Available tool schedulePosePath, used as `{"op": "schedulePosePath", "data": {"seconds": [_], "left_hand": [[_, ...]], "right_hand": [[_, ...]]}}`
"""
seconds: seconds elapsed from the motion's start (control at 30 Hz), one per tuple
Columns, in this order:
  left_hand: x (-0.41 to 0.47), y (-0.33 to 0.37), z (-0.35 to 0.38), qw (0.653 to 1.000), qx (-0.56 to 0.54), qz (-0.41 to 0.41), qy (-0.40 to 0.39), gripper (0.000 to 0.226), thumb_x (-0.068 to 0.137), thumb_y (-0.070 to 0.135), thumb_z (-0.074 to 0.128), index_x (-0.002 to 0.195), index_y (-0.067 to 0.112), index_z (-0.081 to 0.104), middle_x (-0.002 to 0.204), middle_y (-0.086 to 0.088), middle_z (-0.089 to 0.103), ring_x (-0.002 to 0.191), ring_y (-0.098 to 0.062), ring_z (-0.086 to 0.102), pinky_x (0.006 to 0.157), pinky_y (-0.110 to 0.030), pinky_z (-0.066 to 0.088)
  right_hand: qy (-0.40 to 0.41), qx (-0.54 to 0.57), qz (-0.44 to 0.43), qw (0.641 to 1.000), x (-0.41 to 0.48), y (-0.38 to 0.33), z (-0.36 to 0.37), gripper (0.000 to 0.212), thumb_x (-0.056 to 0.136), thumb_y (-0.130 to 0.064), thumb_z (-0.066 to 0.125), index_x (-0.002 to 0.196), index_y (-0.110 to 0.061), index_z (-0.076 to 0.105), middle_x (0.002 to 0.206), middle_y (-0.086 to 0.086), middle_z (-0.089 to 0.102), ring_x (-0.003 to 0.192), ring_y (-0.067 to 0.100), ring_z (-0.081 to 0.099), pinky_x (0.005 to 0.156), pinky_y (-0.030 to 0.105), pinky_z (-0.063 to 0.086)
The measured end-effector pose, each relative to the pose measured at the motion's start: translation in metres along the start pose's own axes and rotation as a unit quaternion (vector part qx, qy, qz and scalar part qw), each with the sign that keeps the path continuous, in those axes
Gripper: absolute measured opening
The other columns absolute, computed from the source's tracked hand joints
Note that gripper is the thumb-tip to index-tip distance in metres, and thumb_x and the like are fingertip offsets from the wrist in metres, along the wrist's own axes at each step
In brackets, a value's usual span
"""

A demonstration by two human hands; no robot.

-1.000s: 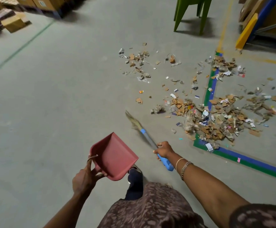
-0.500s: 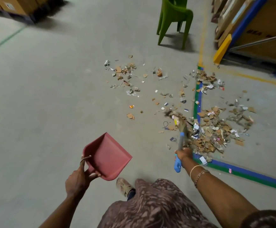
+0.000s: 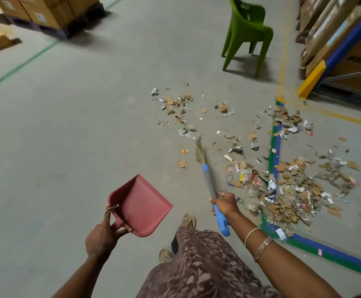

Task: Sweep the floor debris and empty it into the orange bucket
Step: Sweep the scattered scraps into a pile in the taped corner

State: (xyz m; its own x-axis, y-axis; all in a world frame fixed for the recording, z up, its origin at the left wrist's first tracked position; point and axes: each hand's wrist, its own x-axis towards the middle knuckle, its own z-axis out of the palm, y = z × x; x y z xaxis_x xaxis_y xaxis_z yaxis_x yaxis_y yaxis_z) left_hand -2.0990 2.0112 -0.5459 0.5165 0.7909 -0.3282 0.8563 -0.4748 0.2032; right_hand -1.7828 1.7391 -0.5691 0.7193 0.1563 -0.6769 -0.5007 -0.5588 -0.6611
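Note:
My left hand (image 3: 102, 235) grips the handle of a red dustpan (image 3: 142, 204), held above the floor at lower centre. My right hand (image 3: 224, 204) grips the blue-handled broom (image 3: 209, 181); its straw bristles point up and left, over the bare floor left of the debris. Cardboard scraps, paper bits and wrappers lie in a big pile (image 3: 287, 190) to the right of the broom. A thinner scatter (image 3: 175, 108) lies farther ahead. No orange bucket shows in view.
A green plastic chair (image 3: 248, 37) stands beyond the debris. Blue-and-green floor tape (image 3: 275, 143) runs through the pile. Shelving with a yellow guard (image 3: 310, 79) lines the right side. Cardboard boxes on pallets (image 3: 46, 11) sit at the far left. My feet are below the dustpan.
The broom swung right into the pile half a second ago and has now come back left, bristles lifted. The dustpan stays in my left hand. The view moved closer to the debris.

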Motion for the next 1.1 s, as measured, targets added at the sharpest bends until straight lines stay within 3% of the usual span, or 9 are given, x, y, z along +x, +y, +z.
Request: {"op": "schedulePosePath", "data": {"seconds": [0.2, 0.3, 0.4, 0.53, 0.67, 0.83, 1.0, 1.1], "left_hand": [[0.037, 0.008, -0.026, 1.0, 0.02, -0.024, -0.003, 0.113, 0.056, 0.092, 0.058, 0.151, 0.04, 0.025, 0.078, -0.007, 0.072, 0.072, -0.037, 0.069, 0.053, -0.036, 0.048], [0.058, 0.024, -0.044, 0.999, 0.034, -0.03, 0.002, 0.11, 0.059, 0.086, 0.064, 0.152, 0.037, 0.028, 0.083, -0.008, 0.073, 0.075, -0.038, 0.069, 0.054, -0.035, 0.042], [0.074, 0.042, -0.057, 0.998, 0.048, -0.031, 0.007, 0.11, 0.061, 0.081, 0.067, 0.153, 0.031, 0.032, 0.086, -0.01, 0.074, 0.077, -0.038, 0.069, 0.054, -0.035, 0.042], [0.092, 0.062, -0.064, 0.998, 0.061, -0.033, -0.001, 0.109, 0.062, 0.082, 0.067, 0.153, 0.034, 0.031, 0.088, -0.01, 0.075, 0.08, -0.038, 0.069, 0.055, -0.034, 0.041], [0.11, 0.084, -0.066, 0.996, 0.088, -0.019, -0.013, 0.111, 0.063, 0.084, 0.066, 0.155, 0.035, 0.027, 0.091, -0.008, 0.075, 0.083, -0.037, 0.07, 0.056, -0.035, 0.042], [0.14, 0.111, -0.074, 0.993, 0.117, 0.027, -0.015, 0.108, 0.065, 0.085, 0.063, 0.154, 0.036, 0.025, 0.093, -0.009, 0.075, 0.082, -0.037, 0.07, 0.056, -0.034, 0.042], [0.156, 0.139, -0.075, 0.993, 0.108, 0.048, 0.0, 0.108, 0.064, 0.081, 0.069, 0.153, 0.036, 0.027, 0.097, -0.012, 0.075, 0.087, -0.038, 0.07, 0.06, -0.035, 0.042], [0.159, 0.15, -0.073, 0.992, 0.108, 0.058, -0.003, 0.108, 0.063, 0.082, 0.069, 0.152, 0.038, 0.026, 0.096, -0.012, 0.075, 0.086, -0.038, 0.07, 0.061, -0.036, 0.045]], "right_hand": [[-0.118, -0.093, 0.009, 0.989, 0.057, -0.028, 0.047, 0.052, 0.085, -0.004, 0.073, 0.133, 0.001, 0.054, 0.073, 0.017, 0.063, 0.049, 0.027, 0.06, 0.044, 0.029, 0.049], [-0.138, -0.105, 0.032, 0.984, 0.081, -0.04, 0.067, 0.033, 0.083, -0.004, 0.074, 0.111, 0.009, 0.063, 0.07, 0.018, 0.062, 0.051, 0.029, 0.062, 0.051, 0.041, 0.056], [-0.103, -0.077, 0.084, 0.988, 0.094, -0.042, 0.071, 0.014, 0.083, -0.002, 0.072, 0.081, 0.005, 0.059, 0.065, 0.018, 0.058, 0.051, 0.03, 0.06, 0.05, 0.044, 0.056], [-0.032, -0.029, 0.135, 0.99, 0.129, -0.017, 0.055, 0.025, 0.068, -0.008, 0.075, 0.086, 0.008, 0.067, 0.067, 0.018, 0.065, 0.057, 0.034, 0.066, 0.055, 0.046, 0.059], [0.043, 0.054, 0.145, 0.987, 0.127, -0.02, 0.016, 0.004, 0.078, 0.002, 0.069, 0.077, 0.005, 0.068, 0.058, 0.017, 0.06, 0.041, 0.026, 0.057, 0.047, 0.032, 0.049], [0.13, 0.114, 0.121, 0.977, 0.129, -0.012, -0.025, 0.002, 0.08, 0.002, 0.068, 0.079, 0.004, 0.068, 0.057, 0.015, 0.059, 0.047, 0.028, 0.06, 0.052, 0.039, 0.055], [0.175, 0.191, 0.098, 0.961, 0.119, -0.014, -0.033, 0.006, 0.082, -0.002, 0.069, 0.087, 0.0, 0.07, 0.061, 0.01, 0.062, 0.045, 0.027, 0.061, 0.057, 0.043, 0.057], [0.171, 0.232, 0.078, 0.955, 0.107, -0.02, -0.03, 0.015, 0.082, -0.004, 0.071, 0.097, -0.005, 0.071, 0.064, 0.008, 0.062, 0.043, 0.023, 0.06, 0.055, 0.037, 0.055]]}}
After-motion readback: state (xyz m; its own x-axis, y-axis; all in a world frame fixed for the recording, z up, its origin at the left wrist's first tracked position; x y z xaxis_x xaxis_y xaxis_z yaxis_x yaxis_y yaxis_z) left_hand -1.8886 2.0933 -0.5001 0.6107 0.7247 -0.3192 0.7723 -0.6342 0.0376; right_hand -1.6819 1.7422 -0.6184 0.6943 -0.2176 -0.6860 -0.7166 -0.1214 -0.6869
